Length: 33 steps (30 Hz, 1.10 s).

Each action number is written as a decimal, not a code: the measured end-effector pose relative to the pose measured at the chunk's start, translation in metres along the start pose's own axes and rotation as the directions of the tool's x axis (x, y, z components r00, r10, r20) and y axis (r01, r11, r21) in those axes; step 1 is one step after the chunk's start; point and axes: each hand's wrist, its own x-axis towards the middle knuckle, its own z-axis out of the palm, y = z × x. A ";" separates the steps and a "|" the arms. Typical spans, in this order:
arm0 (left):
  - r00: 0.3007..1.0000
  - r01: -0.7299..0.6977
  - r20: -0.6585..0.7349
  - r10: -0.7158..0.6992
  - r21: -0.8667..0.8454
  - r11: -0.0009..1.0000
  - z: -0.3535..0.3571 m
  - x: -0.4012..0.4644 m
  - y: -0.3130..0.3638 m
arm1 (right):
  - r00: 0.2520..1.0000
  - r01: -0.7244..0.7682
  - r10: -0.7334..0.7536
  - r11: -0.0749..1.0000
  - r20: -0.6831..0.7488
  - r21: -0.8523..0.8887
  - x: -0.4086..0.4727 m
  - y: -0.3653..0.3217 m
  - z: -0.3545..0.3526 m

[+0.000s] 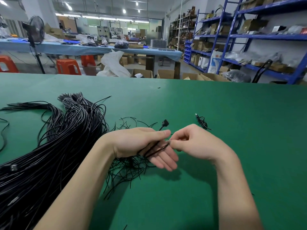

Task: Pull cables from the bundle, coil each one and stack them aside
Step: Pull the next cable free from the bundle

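Head view: the left hand point(141, 143) holds the coiled cable point(156, 147) across its palm, loops running toward the right hand point(196, 141), whose grip pinches the cable's end at the coil. The finished coil point(201, 122) lies just beyond the right grip on the surface point(232, 113), so that hand is nearer for stacking

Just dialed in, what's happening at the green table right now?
A person is coiling one black cable. The left hand holds its loops across the palm, thumb on top, while the right hand pinches the strand at the loops' end. The cable's plug sticks out beyond the left hand. The big bundle lies to the left on the table, and one finished coil sits further back right.
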 end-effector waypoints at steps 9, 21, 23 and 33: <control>0.948 -0.065 -0.317 0.034 -0.088 0.994 -0.007 0.013 -0.011 | 0.942 -0.058 0.030 0.995 -0.333 -0.075 -0.004 -0.026 -0.003; 0.762 -0.573 -0.604 0.234 -0.460 0.679 -0.003 0.029 0.001 | 0.998 -0.011 0.049 0.697 -0.032 0.717 0.012 -0.018 0.022; 0.749 -0.625 -0.607 0.265 -0.515 0.586 -0.004 0.026 0.003 | 0.999 -0.042 0.033 0.698 0.026 0.715 0.014 -0.012 0.026; 0.739 -0.631 -0.626 0.249 -0.515 0.580 -0.003 0.019 0.004 | 0.999 -0.030 -0.007 0.732 0.052 0.681 0.017 0.008 0.037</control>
